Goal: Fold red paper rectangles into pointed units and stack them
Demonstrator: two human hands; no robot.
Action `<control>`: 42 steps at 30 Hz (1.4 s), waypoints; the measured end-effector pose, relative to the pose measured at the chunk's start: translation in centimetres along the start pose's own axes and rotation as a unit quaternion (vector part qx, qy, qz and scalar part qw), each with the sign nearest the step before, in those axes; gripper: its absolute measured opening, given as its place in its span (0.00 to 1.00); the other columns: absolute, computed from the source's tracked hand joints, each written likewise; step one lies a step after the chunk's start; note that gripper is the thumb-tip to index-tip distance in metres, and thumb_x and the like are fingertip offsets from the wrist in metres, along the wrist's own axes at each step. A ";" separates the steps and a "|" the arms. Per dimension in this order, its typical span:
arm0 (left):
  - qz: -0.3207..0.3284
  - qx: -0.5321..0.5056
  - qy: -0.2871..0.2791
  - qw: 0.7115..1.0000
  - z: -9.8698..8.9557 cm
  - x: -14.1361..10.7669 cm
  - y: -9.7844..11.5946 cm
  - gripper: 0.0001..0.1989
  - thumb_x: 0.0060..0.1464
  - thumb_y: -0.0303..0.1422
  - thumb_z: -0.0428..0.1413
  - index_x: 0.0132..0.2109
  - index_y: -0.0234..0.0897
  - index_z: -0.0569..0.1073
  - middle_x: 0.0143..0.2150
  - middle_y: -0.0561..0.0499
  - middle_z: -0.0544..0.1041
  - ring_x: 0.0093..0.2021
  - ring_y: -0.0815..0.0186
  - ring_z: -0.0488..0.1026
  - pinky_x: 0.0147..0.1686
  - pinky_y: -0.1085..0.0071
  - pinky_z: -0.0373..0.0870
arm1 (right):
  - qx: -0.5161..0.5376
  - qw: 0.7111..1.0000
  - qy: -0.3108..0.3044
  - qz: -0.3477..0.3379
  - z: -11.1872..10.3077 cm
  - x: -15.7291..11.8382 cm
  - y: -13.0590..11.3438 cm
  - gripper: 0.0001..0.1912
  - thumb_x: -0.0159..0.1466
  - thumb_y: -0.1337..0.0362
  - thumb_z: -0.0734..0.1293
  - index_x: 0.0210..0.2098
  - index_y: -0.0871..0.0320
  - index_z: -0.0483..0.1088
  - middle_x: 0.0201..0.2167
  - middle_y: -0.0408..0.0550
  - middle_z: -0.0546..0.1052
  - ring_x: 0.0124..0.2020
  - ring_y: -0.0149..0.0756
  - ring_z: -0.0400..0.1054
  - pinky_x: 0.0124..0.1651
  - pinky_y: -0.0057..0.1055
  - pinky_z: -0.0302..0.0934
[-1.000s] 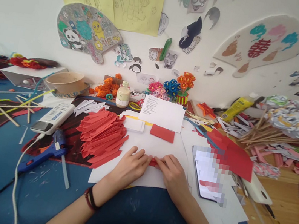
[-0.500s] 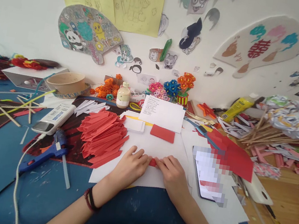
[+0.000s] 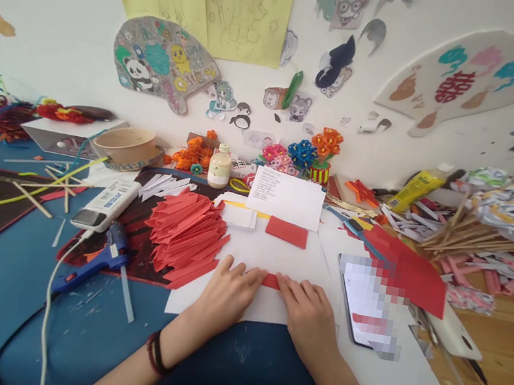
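Observation:
A narrow red paper strip [image 3: 270,280] lies across white paper [image 3: 262,308], its middle showing between my hands. My left hand [image 3: 231,290] has its curled fingers on the strip's left end. On the right end press the closed fingers of my right hand [image 3: 306,309]. Just beyond them rests a flat red paper rectangle [image 3: 286,231], with small white slips [image 3: 239,216] to its left. Left of my left hand is a heap of folded red paper pieces [image 3: 186,230]. A white card with handwriting [image 3: 286,196] stands behind the rectangle.
On the left lie a blue glue gun [image 3: 94,264] and a white power bank [image 3: 107,203] with a cable. A phone [image 3: 364,302] and red sheets [image 3: 414,271] are on the right. A bottle [image 3: 219,168] and paper flowers [image 3: 326,145] stand near the wall.
The view has shifted slightly, so the scene sits further right. My hands have moved a little apart along the strip, and more of its red surface shows between them.

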State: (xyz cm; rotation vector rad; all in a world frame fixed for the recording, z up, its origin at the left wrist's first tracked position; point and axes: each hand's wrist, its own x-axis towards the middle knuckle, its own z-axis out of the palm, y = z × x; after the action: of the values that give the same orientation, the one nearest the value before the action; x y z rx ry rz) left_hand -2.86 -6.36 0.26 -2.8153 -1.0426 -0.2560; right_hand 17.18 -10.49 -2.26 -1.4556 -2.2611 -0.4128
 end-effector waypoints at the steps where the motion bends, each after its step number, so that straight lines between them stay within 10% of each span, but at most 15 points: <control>1: -0.002 -0.013 0.000 1.000 -0.1 0.1 -0.1 0.24 0.56 0.21 0.48 0.60 0.33 0.63 0.46 0.43 0.75 0.39 0.60 0.70 0.42 0.58 0.56 | 0.009 1.000 -0.004 -0.002 0.0 -0.2 0.0 0.23 0.64 0.79 0.56 0.55 0.59 0.69 0.41 0.51 0.78 0.36 0.41 0.65 0.41 0.39 0.57; 7: -0.068 -0.093 0.026 0.993 0.2 1.8 -0.7 0.12 0.64 0.32 0.47 0.40 0.40 0.75 0.29 0.52 0.75 0.30 0.66 0.70 0.39 0.62 0.54 | 0.128 0.989 -0.005 0.078 -0.7 0.2 0.5 0.16 0.68 0.70 0.57 0.47 0.55 0.74 0.34 0.48 0.79 0.32 0.39 0.67 0.36 0.36 0.60; 13: -0.105 -0.130 0.047 0.985 0.8 2.8 -0.9 0.02 0.58 0.33 0.57 0.37 0.40 0.73 0.36 0.53 0.75 0.40 0.63 0.69 0.37 0.65 0.55 | 0.220 0.963 -0.024 0.152 0.1 2.0 1.6 0.07 0.65 0.67 0.64 0.35 0.53 0.75 0.30 0.45 0.75 0.33 0.37 0.69 0.36 0.33 0.64; 24: -0.028 -0.051 0.032 0.998 0.5 2.6 -0.9 0.03 0.60 0.29 0.54 0.36 0.35 0.69 0.33 0.49 0.73 0.37 0.61 0.67 0.36 0.66 0.58 | 0.188 0.971 -0.112 0.095 -2.0 3.4 2.0 0.05 0.60 0.72 0.66 0.29 0.56 0.68 0.28 0.42 0.73 0.30 0.34 0.68 0.33 0.29 0.61; 34: 0.107 0.100 0.034 0.989 -0.9 1.1 0.1 0.10 0.61 0.20 0.45 0.35 0.35 0.66 0.31 0.47 0.69 0.33 0.60 0.65 0.31 0.64 0.55 | -0.050 0.992 -0.018 -0.114 -1.4 0.9 0.7 0.14 0.65 0.79 0.57 0.34 0.61 0.71 0.28 0.50 0.71 0.30 0.39 0.64 0.33 0.35 0.60; 42: 0.106 0.071 -0.010 0.992 -1.2 0.5 0.1 0.06 0.60 0.23 0.49 0.35 0.35 0.66 0.32 0.48 0.69 0.33 0.61 0.66 0.32 0.64 0.57 | -0.026 0.994 -0.013 -0.107 -1.8 -1.0 0.4 0.18 0.65 0.81 0.55 0.50 0.65 0.69 0.32 0.52 0.74 0.35 0.40 0.67 0.37 0.35 0.63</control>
State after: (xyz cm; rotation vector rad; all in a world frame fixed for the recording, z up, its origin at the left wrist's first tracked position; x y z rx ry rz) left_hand -2.61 -6.34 1.57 -2.7736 -0.7236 -0.1247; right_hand 18.22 -12.01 -1.17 -1.2523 -2.4545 -0.5229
